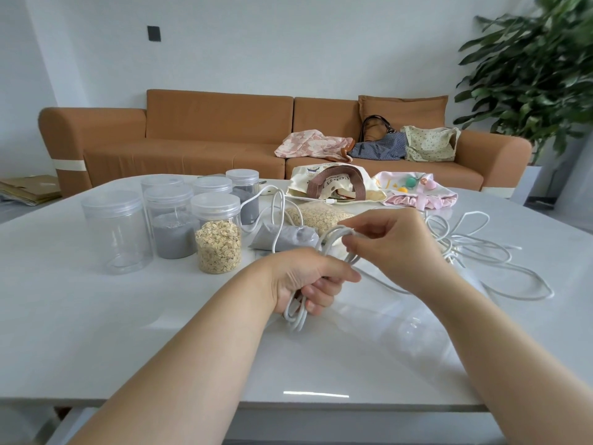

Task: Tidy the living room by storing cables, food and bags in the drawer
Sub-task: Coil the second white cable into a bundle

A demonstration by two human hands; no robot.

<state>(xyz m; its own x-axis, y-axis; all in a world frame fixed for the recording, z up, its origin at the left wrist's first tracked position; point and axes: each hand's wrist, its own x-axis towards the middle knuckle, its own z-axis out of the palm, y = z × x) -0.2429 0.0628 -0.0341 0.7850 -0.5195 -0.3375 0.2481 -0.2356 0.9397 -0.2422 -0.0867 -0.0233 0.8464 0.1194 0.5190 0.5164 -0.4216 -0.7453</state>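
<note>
gripping a coiled white cable — left hand clenched, right hand pinching.

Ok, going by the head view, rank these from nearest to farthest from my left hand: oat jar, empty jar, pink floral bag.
1. Oat jar, just left of the left hand.
2. Empty jar, farther left.
3. Pink floral bag, back on the sofa.

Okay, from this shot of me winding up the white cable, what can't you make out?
Head view:
Drawer: outside the frame.
Middle of the coiled cable: covered by the left hand.
Inside of the cream tote: hidden by its brown handles.
Rear jar's contents: blocked by the front jars.
Plant: cut off by the right edge.
</note>
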